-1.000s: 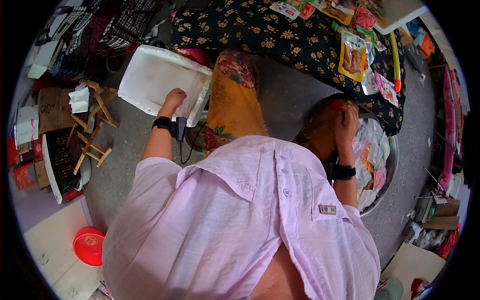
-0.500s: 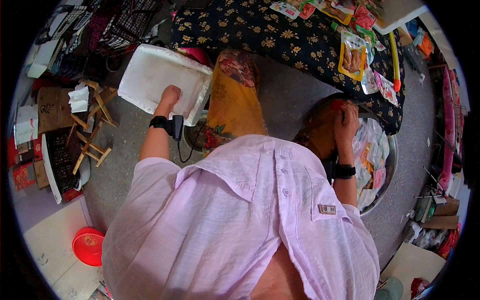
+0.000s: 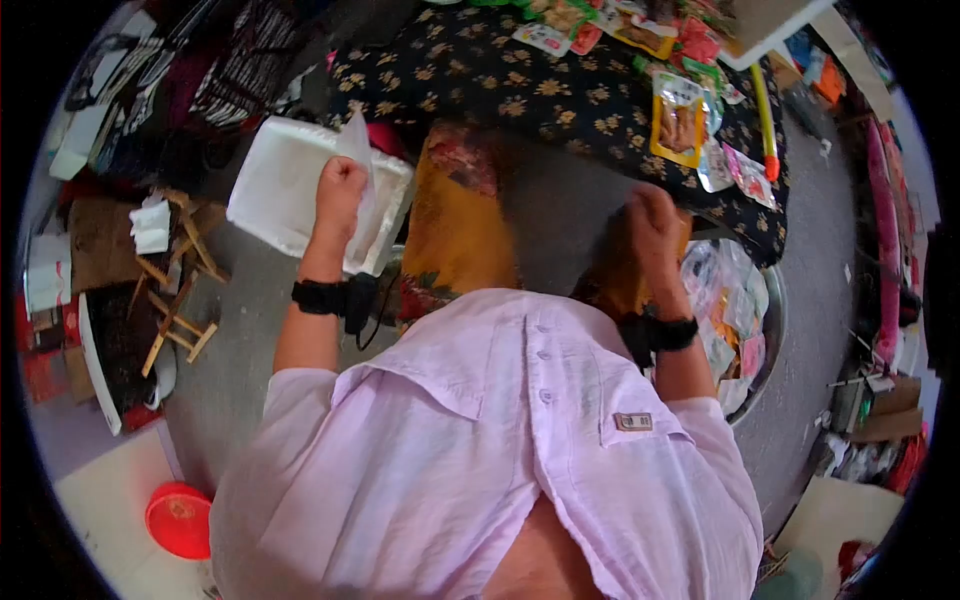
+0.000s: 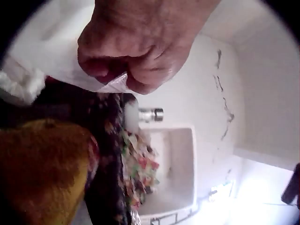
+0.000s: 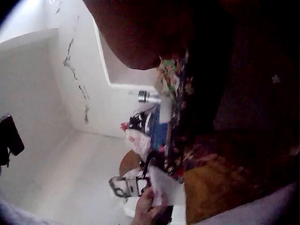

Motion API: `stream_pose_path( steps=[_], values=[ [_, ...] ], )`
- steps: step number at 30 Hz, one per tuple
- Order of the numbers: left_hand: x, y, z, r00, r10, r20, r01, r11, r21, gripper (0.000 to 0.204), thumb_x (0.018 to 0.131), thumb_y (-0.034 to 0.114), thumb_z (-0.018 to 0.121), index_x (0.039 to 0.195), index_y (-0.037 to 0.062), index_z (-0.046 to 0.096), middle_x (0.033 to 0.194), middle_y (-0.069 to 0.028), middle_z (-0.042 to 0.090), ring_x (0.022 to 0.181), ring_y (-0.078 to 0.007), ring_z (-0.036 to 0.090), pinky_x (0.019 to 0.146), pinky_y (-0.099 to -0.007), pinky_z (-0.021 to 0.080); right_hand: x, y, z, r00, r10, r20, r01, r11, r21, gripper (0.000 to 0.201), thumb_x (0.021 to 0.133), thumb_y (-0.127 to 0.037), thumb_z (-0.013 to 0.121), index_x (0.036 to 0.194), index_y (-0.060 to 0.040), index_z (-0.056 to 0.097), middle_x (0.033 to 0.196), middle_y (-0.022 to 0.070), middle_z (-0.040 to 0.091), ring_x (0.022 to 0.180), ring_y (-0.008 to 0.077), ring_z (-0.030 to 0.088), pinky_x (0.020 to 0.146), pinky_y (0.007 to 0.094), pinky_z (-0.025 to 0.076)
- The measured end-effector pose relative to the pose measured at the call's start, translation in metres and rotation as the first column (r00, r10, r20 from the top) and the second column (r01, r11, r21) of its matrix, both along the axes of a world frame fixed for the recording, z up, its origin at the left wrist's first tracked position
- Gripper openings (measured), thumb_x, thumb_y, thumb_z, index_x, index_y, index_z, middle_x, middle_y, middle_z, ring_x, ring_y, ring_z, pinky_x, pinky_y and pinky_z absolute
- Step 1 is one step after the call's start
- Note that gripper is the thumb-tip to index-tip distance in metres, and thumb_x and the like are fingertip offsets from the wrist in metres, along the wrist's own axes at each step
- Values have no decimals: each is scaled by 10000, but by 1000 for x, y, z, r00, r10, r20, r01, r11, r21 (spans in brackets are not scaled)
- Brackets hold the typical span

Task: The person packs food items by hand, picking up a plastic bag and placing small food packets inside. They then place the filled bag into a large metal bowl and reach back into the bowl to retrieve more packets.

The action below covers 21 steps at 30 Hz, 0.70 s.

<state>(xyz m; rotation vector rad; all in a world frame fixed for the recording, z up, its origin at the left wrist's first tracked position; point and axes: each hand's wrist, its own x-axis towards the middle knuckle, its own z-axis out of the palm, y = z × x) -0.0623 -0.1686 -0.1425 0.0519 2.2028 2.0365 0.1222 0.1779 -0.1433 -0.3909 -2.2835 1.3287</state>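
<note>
My left hand [image 3: 340,200] is a fist over the right side of a white foam box [image 3: 262,190], gripping a thin translucent plastic sheet [image 3: 362,165] that stands up from it. In the left wrist view a small corner of the sheet [image 4: 117,85] pokes out below the curled fingers. My right hand [image 3: 655,228], blurred, hovers above the right knee with loosely bent fingers and nothing visible in it. Just beyond it is a wide metal basin [image 3: 779,325] of plastic-wrapped packets [image 3: 735,300].
A table with a dark flowered cloth [image 3: 450,75] stands ahead, bearing several snack packets [image 3: 678,118] and a white tub [image 3: 775,25] at its far right. Folding wooden stools [image 3: 185,265] stand to the left. A red basin [image 3: 180,520] is behind on that side.
The left hand has lifted up out of the foam box, bringing the plastic sheet upright. The right hand has risen off the knee, moving slightly inward. The head view has shifted a little.
</note>
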Motion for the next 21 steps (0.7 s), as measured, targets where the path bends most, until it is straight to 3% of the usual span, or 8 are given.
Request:
stream_pose_path(
  steps=[1,4,7,11,15,16,18,21],
  values=[
    [10,17,9,998,-44,-45,43,999,-13,101,680,18,490,778,33,479,651,3,454,554,-92,417,514,-202,358,-12,-16,8,995,44,-92,-52,995,-91,189,739,-81,531,915,-18,506,800,61,519,771,133,508,689,238,409],
    [31,65,7,972,-166,-169,163,986,-28,148,688,15,488,836,24,482,647,1,465,566,-100,437,531,-215,379,-47,-57,21,979,204,15,-195,954,-228,258,752,-154,550,960,-10,499,878,84,533,810,142,513,697,245,419],
    [49,100,-2,924,-281,-260,238,953,-187,192,695,21,486,887,19,480,651,-12,486,581,-104,460,540,-228,395,-76,-98,21,943,333,16,-256,754,-605,274,744,-179,562,941,-3,488,836,73,538,774,129,515,661,246,423],
    [63,127,10,908,-331,-257,296,941,-166,227,688,18,478,915,19,481,669,-37,506,595,-105,474,538,-238,401,-98,-108,-5,935,352,-40,-308,751,-583,189,760,-163,535,866,-14,485,749,44,519,668,116,497,571,254,415],
    [55,122,23,907,-208,-366,127,964,-232,262,655,-7,488,916,9,476,671,-61,500,570,-152,471,527,-278,403,-93,-96,16,946,323,2,-246,724,-644,123,780,-129,494,830,-18,478,702,38,497,624,101,467,540,255,401],
    [52,119,32,777,-222,-589,28,947,-319,269,647,-13,486,915,8,476,670,-73,493,569,-182,467,526,-296,401,-91,-93,27,945,327,9,-244,722,-647,113,784,-121,484,827,-17,478,698,40,494,625,99,463,543,254,399],
    [44,116,57,364,-298,-883,-219,894,-392,283,631,-26,482,912,6,475,668,-99,478,568,-242,458,522,-331,397,-93,-91,38,975,209,-76,-220,847,-483,130,779,-125,471,843,-13,485,703,36,515,641,98,485,552,240,403],
    [45,124,90,221,-315,-923,-189,915,-357,309,603,-43,483,909,3,473,668,-127,458,584,-309,440,528,-370,386,-97,-92,48,961,173,-217,-249,881,-401,108,782,-112,471,819,-11,480,705,42,507,645,110,482,560,248,400]
  ],
)
